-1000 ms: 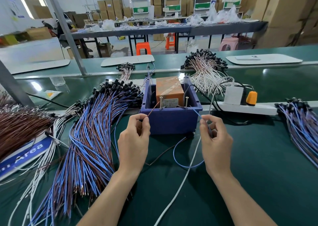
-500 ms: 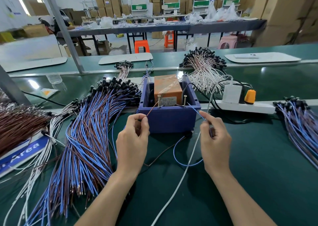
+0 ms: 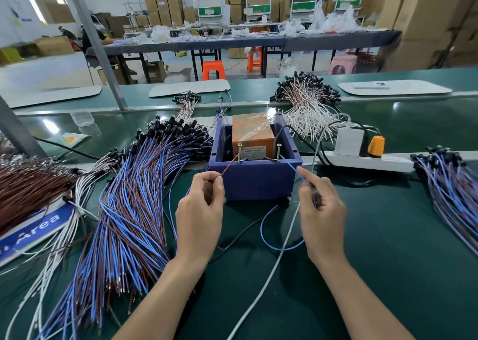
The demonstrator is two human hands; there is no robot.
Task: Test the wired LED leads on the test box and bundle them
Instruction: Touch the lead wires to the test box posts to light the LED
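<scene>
Pinches a thin brown lead [image 3: 229,166] between thumb and forefinger of the left hand [image 3: 200,210], running it up to the foot of the left screw [image 3: 240,151] on the blue test box [image 3: 253,181]. Pinches the matching blue lead [image 3: 289,165] in the right hand [image 3: 320,210], angling it to the right screw [image 3: 278,151]. Loops both leads down over the green bench [image 3: 388,249] just before the box. Stands between a large fan of blue-and-brown leads [image 3: 129,210] at left and a power strip [image 3: 367,162] plus 1 smaller bundle [image 3: 450,189] at right.
</scene>
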